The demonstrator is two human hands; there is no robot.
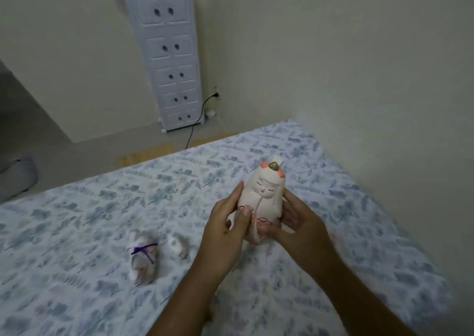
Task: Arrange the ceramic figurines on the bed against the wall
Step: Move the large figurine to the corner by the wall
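Observation:
A white ceramic doll figurine (265,194) with a painted face, orange hair pieces and a gold topknot is held upright above the bed (77,233). My left hand (228,222) grips its left side with the thumb across the front. My right hand (295,217) cups its right side and base. Two more figurines lie on the bedsheet to the left: a larger white one with a purple ribbon (143,258), on its side, and a small white one (178,246). The wall (372,79) runs along the bed's right edge.
The bed has a white sheet with a blue leaf print. Beyond its far edge stand a tall white drawer cabinet (171,61) and a black cable (197,120) plugged into a wall socket. A grey object (18,174) lies on the floor at left.

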